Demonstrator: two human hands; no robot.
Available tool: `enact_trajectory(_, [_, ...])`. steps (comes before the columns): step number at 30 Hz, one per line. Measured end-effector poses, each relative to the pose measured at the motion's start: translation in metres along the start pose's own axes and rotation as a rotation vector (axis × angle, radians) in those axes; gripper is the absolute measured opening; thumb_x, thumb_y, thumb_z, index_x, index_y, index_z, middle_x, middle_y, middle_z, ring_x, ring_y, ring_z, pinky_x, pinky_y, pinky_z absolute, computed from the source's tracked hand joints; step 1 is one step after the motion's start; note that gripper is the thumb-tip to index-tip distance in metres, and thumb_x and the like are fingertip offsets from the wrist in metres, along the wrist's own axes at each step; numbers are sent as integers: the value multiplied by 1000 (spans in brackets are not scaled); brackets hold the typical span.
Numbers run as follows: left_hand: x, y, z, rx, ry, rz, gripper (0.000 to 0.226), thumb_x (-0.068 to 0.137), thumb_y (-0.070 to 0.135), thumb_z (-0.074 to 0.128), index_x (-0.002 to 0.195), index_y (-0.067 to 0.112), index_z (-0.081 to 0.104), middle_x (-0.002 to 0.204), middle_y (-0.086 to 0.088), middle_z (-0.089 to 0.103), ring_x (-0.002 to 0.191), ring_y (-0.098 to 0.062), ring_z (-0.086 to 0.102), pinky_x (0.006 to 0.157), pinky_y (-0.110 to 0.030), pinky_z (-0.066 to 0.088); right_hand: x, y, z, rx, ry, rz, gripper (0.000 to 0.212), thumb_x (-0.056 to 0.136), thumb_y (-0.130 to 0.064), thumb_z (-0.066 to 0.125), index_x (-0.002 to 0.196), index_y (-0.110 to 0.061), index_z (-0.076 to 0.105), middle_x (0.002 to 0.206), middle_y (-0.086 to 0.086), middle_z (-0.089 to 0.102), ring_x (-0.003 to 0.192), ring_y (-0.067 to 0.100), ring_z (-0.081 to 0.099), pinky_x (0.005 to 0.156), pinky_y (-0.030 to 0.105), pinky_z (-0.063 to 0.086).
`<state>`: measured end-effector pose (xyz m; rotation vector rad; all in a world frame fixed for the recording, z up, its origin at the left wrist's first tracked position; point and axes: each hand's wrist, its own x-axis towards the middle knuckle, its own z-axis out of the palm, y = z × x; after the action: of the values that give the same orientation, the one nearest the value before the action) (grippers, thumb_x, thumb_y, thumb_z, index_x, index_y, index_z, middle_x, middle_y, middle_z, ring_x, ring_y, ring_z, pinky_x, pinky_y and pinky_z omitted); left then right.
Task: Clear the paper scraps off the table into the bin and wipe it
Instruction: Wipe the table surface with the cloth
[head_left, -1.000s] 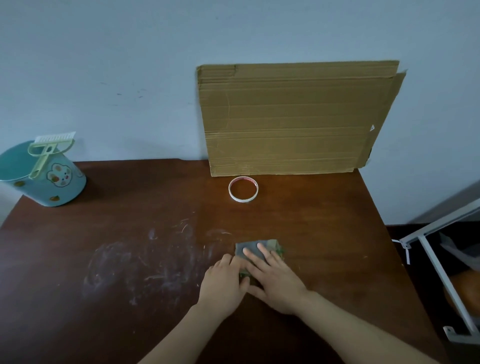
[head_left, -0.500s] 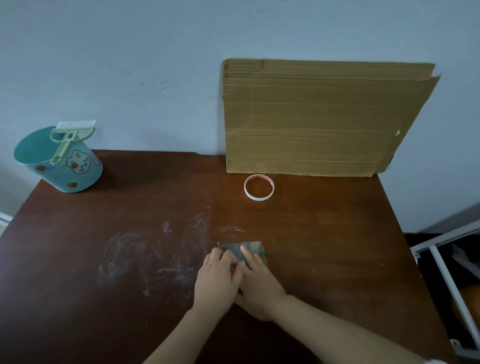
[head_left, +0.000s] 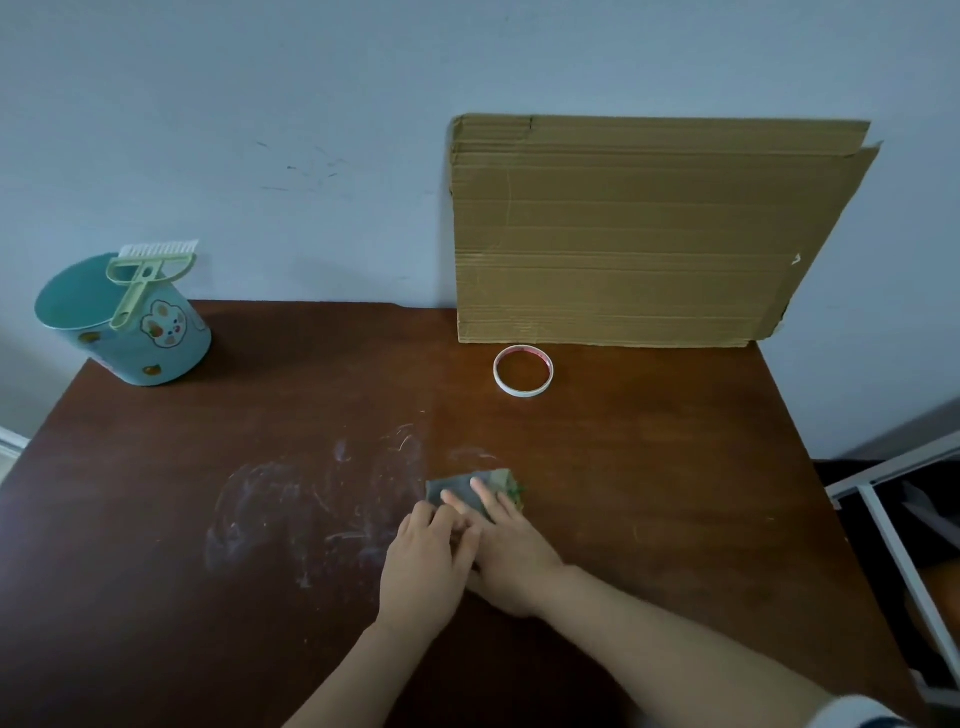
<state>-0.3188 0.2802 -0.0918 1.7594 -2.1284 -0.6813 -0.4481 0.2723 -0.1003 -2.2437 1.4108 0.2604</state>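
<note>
A small grey-green cloth (head_left: 457, 487) lies on the dark brown wooden table (head_left: 649, 467) near its middle. My right hand (head_left: 511, 551) presses flat on the cloth with straight fingers. My left hand (head_left: 426, 561) rests beside it, its fingers over the cloth's near-left part and touching the right hand. Whitish smears (head_left: 311, 509) streak the tabletop left of the cloth. A teal bin (head_left: 130, 332) with a cartoon rabbit stands at the far left corner, a light green brush (head_left: 148, 275) lying across its rim. No paper scraps are visible.
A large cardboard sheet (head_left: 639, 234) leans against the wall at the back right. A white tape ring (head_left: 523, 370) lies in front of it. A white metal frame (head_left: 904, 545) stands beyond the table's right edge.
Both hands have stayed on the cloth, which slid leftward toward the smears. My view has shifted, so the bin sits further into the frame.
</note>
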Motion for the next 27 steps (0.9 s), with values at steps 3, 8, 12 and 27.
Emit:
enact_trajectory(3, [4,4,-1,0,-19,39,18,94,38,48,96,22,56,96,9,47,91,-5,46,78,-16,37,-25,15,5,-39,-23,-77,58,98,-49,27,150,-30,7,158,-10,-3,140,16,-25,112,33,-13])
enact_trajectory(8, [4,14,1,12,-99,79,23,95,44,43,108,28,53,104,13,47,102,-5,49,85,-18,41,-42,87,-9,-7,45,323,65,91,-61,12,149,-33,1,157,-12,-9,141,15,-22,116,37,-2])
enact_trajectory(12, [-6,14,2,2,-129,83,32,95,44,43,124,30,48,120,15,48,113,-3,48,94,-19,40,-38,92,-11,73,86,615,64,96,-57,14,150,-29,-5,156,-7,-15,142,24,-20,116,42,-2])
enact_trajectory(27, [-29,2,-5,76,-150,117,40,94,46,45,130,29,43,127,9,40,119,-9,44,95,-22,41,-55,62,5,68,82,507,66,91,-61,7,150,-31,0,157,-10,-9,144,20,-17,118,39,0])
